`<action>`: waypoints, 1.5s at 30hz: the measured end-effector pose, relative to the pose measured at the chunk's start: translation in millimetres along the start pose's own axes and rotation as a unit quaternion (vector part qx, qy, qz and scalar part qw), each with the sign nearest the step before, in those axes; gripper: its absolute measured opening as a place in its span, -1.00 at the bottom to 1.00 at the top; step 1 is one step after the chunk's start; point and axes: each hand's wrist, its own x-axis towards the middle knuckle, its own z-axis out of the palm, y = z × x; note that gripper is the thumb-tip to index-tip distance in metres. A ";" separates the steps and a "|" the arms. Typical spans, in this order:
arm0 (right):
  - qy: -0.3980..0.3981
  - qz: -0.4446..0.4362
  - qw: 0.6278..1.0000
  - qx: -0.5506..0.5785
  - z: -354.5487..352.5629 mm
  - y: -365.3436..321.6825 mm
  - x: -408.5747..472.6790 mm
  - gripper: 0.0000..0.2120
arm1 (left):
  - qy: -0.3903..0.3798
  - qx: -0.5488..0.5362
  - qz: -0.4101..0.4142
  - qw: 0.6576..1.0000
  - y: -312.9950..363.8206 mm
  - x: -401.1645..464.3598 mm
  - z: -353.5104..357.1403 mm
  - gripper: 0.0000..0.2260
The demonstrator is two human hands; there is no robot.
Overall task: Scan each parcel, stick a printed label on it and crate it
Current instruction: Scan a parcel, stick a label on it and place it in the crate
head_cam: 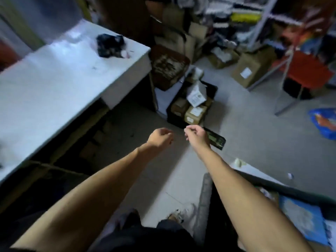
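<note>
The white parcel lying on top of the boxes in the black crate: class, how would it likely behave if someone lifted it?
The white parcel looks creased and tilted, so it is probably a soft mailer bag that would flex and sag. It rests loosely on the cardboard boxes in the black crate, suggesting it is light. A smooth wrapper might be slippery.

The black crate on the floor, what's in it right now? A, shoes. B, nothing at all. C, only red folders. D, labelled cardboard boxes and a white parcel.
D: the crate beside the table holds brown boxes with white labels and a white parcel on top.
</note>
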 end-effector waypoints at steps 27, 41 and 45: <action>-0.401 -0.601 0.496 -0.482 690.9 -143.9 -418.4 -0.60 | 0.551 0.208 -0.321 0.742 -385.9 -427.4 -551.6 -0.69; -0.433 -0.608 0.443 -0.496 931.1 -158.7 -458.6 -0.64 | 0.562 0.150 -0.376 0.721 -476.1 -418.8 -750.5 -0.75; -0.476 -0.596 0.446 -0.469 980.1 -163.8 -493.5 -0.63 | 0.569 0.060 -0.396 0.719 -494.7 -424.1 -787.9 -0.61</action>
